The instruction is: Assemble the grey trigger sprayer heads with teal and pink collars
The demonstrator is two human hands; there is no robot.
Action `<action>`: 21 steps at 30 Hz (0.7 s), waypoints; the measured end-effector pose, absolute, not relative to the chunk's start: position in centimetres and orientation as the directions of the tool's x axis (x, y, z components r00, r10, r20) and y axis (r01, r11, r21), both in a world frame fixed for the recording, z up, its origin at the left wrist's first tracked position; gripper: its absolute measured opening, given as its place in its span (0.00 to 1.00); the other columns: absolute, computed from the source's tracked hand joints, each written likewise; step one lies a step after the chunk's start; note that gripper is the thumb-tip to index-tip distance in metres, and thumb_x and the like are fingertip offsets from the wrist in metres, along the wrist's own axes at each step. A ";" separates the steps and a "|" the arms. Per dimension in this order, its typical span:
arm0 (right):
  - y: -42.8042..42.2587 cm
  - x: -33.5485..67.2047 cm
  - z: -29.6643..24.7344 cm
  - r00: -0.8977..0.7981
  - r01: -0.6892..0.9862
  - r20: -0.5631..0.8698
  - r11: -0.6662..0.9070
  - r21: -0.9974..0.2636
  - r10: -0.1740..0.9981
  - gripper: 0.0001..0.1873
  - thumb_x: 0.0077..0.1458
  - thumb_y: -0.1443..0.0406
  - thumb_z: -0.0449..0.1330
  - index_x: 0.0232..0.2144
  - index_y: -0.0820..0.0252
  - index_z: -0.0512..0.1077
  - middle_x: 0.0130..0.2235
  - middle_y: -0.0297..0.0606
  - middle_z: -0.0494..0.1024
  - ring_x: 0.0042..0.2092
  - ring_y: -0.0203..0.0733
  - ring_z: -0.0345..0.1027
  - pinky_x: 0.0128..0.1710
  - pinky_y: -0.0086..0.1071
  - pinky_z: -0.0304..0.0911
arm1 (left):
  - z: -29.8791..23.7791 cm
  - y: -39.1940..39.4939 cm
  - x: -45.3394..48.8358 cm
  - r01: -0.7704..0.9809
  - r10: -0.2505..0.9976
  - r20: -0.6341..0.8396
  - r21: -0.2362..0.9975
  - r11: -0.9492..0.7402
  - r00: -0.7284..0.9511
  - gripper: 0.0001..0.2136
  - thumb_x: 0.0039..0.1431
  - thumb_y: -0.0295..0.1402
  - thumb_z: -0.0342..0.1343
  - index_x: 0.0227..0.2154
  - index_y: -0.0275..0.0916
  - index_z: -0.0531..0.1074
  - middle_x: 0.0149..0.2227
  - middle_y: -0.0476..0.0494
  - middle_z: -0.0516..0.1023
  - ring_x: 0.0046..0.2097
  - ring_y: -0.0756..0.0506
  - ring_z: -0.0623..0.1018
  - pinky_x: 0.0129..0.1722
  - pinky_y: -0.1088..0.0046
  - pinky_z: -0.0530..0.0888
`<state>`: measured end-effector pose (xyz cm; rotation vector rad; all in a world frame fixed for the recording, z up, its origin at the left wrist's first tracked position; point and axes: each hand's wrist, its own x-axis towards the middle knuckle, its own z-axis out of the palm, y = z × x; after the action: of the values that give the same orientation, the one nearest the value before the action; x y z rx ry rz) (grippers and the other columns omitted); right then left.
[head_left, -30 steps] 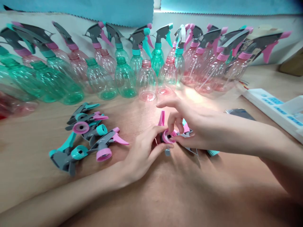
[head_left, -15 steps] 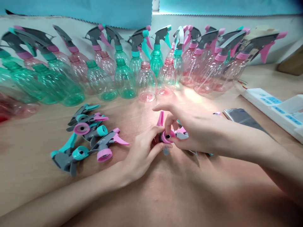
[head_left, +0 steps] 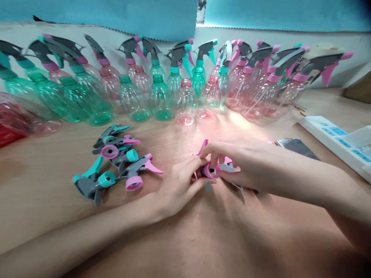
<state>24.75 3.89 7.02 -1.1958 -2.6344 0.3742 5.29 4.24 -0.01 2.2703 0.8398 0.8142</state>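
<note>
Both my hands meet at the middle of the wooden table [head_left: 220,231] on one pink-and-grey spray trigger head [head_left: 211,170]. My left hand [head_left: 179,185] pinches its pink collar from the left. My right hand [head_left: 234,162] curls over it from the right, fingers closed on the grey body, with the pink lever [head_left: 202,147] sticking up between the hands. Under my right hand lie more trigger heads, mostly hidden.
A pile of several teal and pink trigger heads [head_left: 116,166] lies to the left. Rows of green and pink bottles [head_left: 162,92], some capped with triggers, line the back. A phone [head_left: 298,148] and a white power strip [head_left: 336,143] lie at the right.
My right hand's fingers have folded down from raised to low over the trigger head. The view has shifted slightly, so everything sits a little lower and to the right.
</note>
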 end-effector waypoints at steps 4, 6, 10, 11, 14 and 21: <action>3.3 24.6 8.0 -0.652 0.704 0.077 0.639 -0.310 0.755 0.08 0.54 0.63 0.58 0.39 0.51 0.70 0.32 0.29 0.77 0.29 0.35 0.67 0.24 0.27 0.53 | 0.0 3.4 4.2 0.370 0.684 0.371 0.631 -0.682 0.628 0.13 0.59 0.28 0.56 0.47 0.38 0.67 0.38 0.47 0.73 0.32 0.51 0.73 0.32 0.76 0.71; 3.0 24.7 8.6 -0.650 0.703 0.084 0.640 -0.309 0.755 0.09 0.54 0.62 0.58 0.40 0.48 0.70 0.34 0.28 0.77 0.30 0.34 0.68 0.24 0.27 0.55 | 0.4 2.9 2.9 0.397 0.663 0.426 0.558 -0.728 0.616 0.16 0.58 0.25 0.56 0.49 0.39 0.66 0.41 0.45 0.74 0.38 0.49 0.75 0.36 0.74 0.73; 2.7 25.0 8.8 -0.658 0.705 0.097 0.656 -0.272 0.747 0.15 0.52 0.61 0.61 0.43 0.43 0.69 0.40 0.26 0.77 0.33 0.35 0.70 0.27 0.28 0.58 | 1.9 2.6 -0.6 0.520 0.548 0.624 0.252 -0.816 0.557 0.17 0.57 0.24 0.55 0.49 0.40 0.66 0.44 0.43 0.76 0.43 0.44 0.74 0.46 0.64 0.72; 2.6 25.0 8.7 -0.659 0.706 0.098 0.659 -0.258 0.745 0.15 0.51 0.60 0.62 0.44 0.42 0.69 0.40 0.26 0.77 0.33 0.35 0.70 0.27 0.28 0.58 | 2.4 2.7 -1.6 0.564 0.523 0.650 0.171 -0.808 0.551 0.18 0.57 0.24 0.56 0.50 0.42 0.66 0.45 0.44 0.76 0.42 0.44 0.74 0.44 0.63 0.72; 2.5 24.9 8.2 -0.668 0.710 0.067 0.662 -0.240 0.741 0.16 0.52 0.55 0.60 0.45 0.41 0.67 0.40 0.26 0.76 0.31 0.36 0.70 0.26 0.29 0.58 | 3.9 3.9 -4.7 0.700 0.508 0.672 -0.021 -0.714 0.539 0.18 0.58 0.28 0.57 0.51 0.48 0.66 0.46 0.47 0.77 0.41 0.42 0.74 0.43 0.62 0.72; 2.5 25.5 8.4 -0.684 0.714 -0.039 0.659 -0.237 0.728 0.19 0.53 0.49 0.57 0.47 0.42 0.66 0.42 0.30 0.75 0.33 0.39 0.70 0.24 0.30 0.58 | 5.0 5.5 -9.2 0.763 0.704 0.389 0.003 -0.646 0.594 0.17 0.65 0.30 0.42 0.54 0.51 0.65 0.50 0.50 0.75 0.48 0.43 0.74 0.46 0.68 0.71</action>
<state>25.48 2.54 8.35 -1.2215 -2.8069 0.3621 -9.18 5.51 5.00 2.9491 1.3687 0.6001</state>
